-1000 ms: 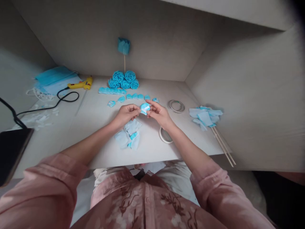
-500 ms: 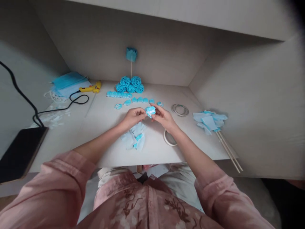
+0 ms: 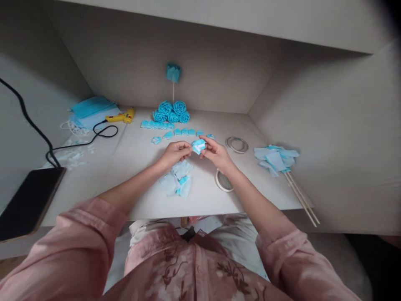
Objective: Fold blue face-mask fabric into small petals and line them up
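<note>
Between my two hands, above the middle of the table, is a small blue petal piece (image 3: 198, 146) with a white strip across it. My left hand (image 3: 176, 153) pinches its left edge, and my right hand (image 3: 217, 154) grips the right edge between thumb and fingers. Just beyond my hands lies a row of similar blue petals (image 3: 184, 132). Pale blue fabric scraps (image 3: 178, 179) rest below my left hand. A roll of tape (image 3: 222, 182) is partly hidden by my right wrist.
Several blue rosettes (image 3: 169, 112) stack at the back, a stemmed one (image 3: 173, 72) above. On the left are face masks (image 3: 94, 106), a yellow glue gun (image 3: 120, 117) with black cord, and a phone (image 3: 29, 202). Wire coils (image 3: 237, 144) and sticks with blue fabric (image 3: 299, 196) occupy the right.
The petal piece has turned slightly between my fingers, so its white strip shows at a different angle. Both hands keep their hold in almost the same place.
</note>
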### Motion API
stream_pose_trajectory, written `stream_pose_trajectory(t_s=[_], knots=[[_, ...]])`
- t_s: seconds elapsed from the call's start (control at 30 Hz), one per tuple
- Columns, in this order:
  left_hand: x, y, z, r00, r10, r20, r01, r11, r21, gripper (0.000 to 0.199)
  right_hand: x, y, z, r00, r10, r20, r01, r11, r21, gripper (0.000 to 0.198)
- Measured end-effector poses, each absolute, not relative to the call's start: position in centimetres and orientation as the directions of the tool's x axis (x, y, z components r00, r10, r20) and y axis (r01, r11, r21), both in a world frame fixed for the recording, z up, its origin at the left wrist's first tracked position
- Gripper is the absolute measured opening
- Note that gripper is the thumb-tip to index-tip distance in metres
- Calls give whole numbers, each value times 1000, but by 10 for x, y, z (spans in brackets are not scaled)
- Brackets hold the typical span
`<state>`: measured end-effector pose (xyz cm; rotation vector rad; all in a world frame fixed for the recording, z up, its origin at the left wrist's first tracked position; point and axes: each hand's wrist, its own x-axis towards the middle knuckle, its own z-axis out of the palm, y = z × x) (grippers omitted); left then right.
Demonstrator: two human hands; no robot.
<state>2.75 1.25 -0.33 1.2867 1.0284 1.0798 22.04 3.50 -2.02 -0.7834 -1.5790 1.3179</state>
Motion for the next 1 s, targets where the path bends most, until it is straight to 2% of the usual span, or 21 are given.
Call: stream_pose_trajectory(t_s=[0.2, 0.3, 0.43, 0.53, 0.6, 0.7, 0.8, 0.93, 1.0], knots=[[27, 12, -1, 188, 982, 23, -39, -16, 999, 19, 220, 35, -20, -391, 898, 202, -124, 166, -978, 55], [28, 11, -3, 187, 982, 26, -29, -21, 999, 19, 219, 37, -24, -398, 894, 205, -83, 188, -979, 61], [26, 14, -2, 187, 982, 40, -34, -35, 999, 18, 219, 38, -25, -402, 890, 216, -78, 202, -976, 57], [11, 23, 9, 100, 991, 92, -44, -88, 995, 16, 223, 38, -21, -360, 907, 217, -129, 182, -975, 55], [-7, 32, 22, -37, 986, 161, -45, -162, 986, 13, 226, 38, -17, -291, 933, 211, -161, 170, -972, 52], [-40, 47, 41, -227, 947, 226, 54, -219, 974, 9, 229, 38, -12, -206, 962, 180, -189, 142, -972, 48], [-74, 58, 44, -319, 926, 202, 217, -136, 967, 7, 229, 37, -8, -181, 972, 151, -198, 114, -974, 49], [-113, 65, 21, -323, 930, 177, 474, -4, 881, 11, 228, 37, -8, -186, 972, 145, -190, 109, -976, 46], [-125, 67, 7, -331, 932, 146, 492, 38, 870, 11, 228, 37, -9, -185, 972, 146, -187, 111, -976, 44]])
